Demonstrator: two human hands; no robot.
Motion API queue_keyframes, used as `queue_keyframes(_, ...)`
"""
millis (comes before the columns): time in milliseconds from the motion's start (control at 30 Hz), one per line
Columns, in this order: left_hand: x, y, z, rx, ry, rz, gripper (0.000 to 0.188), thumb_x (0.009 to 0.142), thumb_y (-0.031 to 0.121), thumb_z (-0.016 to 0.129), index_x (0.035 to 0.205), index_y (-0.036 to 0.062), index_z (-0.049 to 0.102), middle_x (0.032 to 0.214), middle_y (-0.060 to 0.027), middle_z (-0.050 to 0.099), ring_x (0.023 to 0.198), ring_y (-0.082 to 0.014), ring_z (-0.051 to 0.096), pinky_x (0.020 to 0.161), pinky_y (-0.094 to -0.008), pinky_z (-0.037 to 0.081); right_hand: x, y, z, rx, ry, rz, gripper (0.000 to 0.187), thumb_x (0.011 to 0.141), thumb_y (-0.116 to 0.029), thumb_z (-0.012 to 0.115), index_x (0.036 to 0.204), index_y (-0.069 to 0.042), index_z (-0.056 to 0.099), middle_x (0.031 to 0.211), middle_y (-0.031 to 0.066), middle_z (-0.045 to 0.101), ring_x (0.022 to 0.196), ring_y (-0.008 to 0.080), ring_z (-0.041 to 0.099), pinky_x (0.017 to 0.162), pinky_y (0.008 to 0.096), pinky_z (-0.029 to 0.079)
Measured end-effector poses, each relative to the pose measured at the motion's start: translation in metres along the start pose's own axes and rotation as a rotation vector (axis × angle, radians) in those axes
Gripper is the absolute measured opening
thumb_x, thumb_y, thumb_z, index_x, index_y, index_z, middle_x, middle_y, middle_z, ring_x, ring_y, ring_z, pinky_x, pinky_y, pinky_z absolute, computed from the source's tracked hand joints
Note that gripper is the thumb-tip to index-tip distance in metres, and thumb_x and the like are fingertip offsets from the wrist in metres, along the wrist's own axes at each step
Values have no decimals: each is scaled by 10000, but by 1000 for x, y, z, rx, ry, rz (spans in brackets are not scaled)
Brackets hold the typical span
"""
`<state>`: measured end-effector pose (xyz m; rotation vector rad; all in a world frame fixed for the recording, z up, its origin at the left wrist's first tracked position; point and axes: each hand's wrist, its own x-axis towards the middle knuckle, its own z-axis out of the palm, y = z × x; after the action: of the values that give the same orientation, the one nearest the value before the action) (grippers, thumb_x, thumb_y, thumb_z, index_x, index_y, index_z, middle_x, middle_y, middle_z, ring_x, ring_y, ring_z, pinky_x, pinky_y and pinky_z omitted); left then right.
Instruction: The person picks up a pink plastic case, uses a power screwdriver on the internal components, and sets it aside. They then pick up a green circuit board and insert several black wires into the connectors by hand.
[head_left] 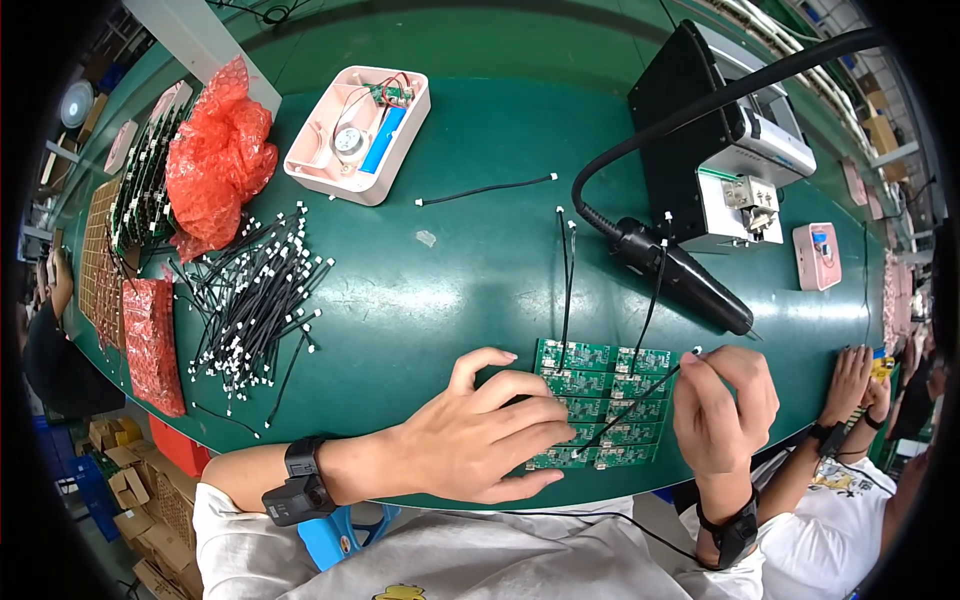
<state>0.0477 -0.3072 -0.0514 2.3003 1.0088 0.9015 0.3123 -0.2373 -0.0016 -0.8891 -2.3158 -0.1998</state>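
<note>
A panel of several small green circuit boards (629, 457) lies on the table in front of me. My left hand (490, 432) rests over its left edge with the fingers spread, holding nothing. A short black cable (632, 405) with white end plugs slants across the boards, its lower end near the bottom row. My right hand (725, 405) pinches this cable close to its upper end, at the panel's right side. Two more black cables, a left one (568, 285) and a right one (653, 300), run from the panel's top row away from me.
A loose cable pile (255, 300), a red bubble-wrap bundle (220, 155) and a red packet (152, 345) lie left. Behind are a pink housing (375, 185) and a single cable (485, 189). A black corded handheld tool (690, 285) lies beside a black machine (675, 130). Co-worker's hands (850, 385) are right.
</note>
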Motion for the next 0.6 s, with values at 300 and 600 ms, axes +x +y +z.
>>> queue_keyframes(300,-3,-4,3,-22,52,34,201,855,262,865,1013,164,789,1069,66,737,1071,-171,632,1075,-505,361,-1,-10,4,16,54,22,348,703,180,768,1005,14,718,869,124,652,712,290,656,619,366,535)
queue_keyframes(600,-4,-5,-1,-44,83,61,148,840,212,867,965,166,803,1052,68,741,1050,-166,648,1061,-498,377,-12,-22,18,171,197,73,321,770,150,775,1041,-3,698,911,115,652,713,278,662,632,356,534)
